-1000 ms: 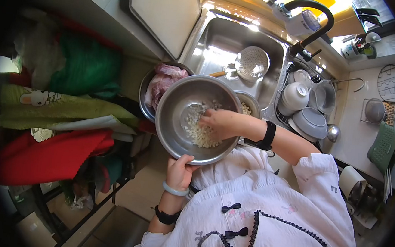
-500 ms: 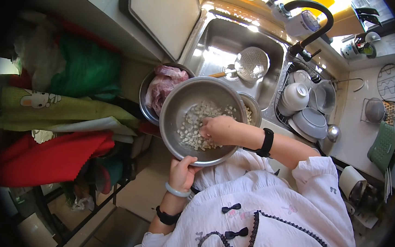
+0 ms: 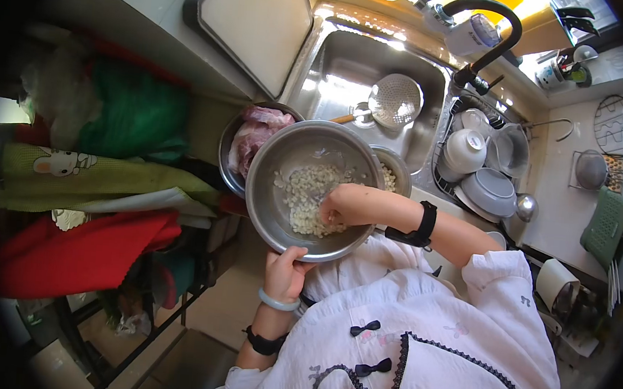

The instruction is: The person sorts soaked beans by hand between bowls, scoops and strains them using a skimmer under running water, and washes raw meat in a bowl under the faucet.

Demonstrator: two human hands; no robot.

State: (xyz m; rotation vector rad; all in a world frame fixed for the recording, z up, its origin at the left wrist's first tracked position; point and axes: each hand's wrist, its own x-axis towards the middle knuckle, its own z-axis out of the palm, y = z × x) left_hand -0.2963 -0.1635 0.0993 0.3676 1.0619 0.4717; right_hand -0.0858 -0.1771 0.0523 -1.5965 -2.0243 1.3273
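Note:
My left hand (image 3: pixel 287 274) grips the near rim of a large steel bowl (image 3: pixel 267 184), thumb over the edge and fingers underneath. Inside lie many small pale kernels (image 3: pixel 310 198), spread over the bottom and piled toward the near side. My right hand (image 3: pixel 341 203) reaches in from the right, its fingers curled down among the kernels and the fingertips hidden. Behind the bowl on the left, a second metal bowl (image 3: pixel 228 162) holds raw pink meat (image 3: pixel 256 135). A smaller bowl (image 3: pixel 403 170) with yellowish kernels (image 3: pixel 388 178) is partly covered on the right.
A steel sink (image 3: pixel 337 57) lies beyond, with a wooden-handled strainer (image 3: pixel 396 101) in it and a black faucet (image 3: pixel 511 35) over its right side. The dish rack (image 3: pixel 444 187) holds bowls (image 3: pixel 466 150). A cutting board (image 3: pixel 255 22) stands left; cloths (image 3: pixel 87 250) hang nearby.
My right hand has shifted slightly right and nearer within the bowl, and the kernels have gathered more closely around it. The bowl has moved slightly left, with my left hand still on its rim.

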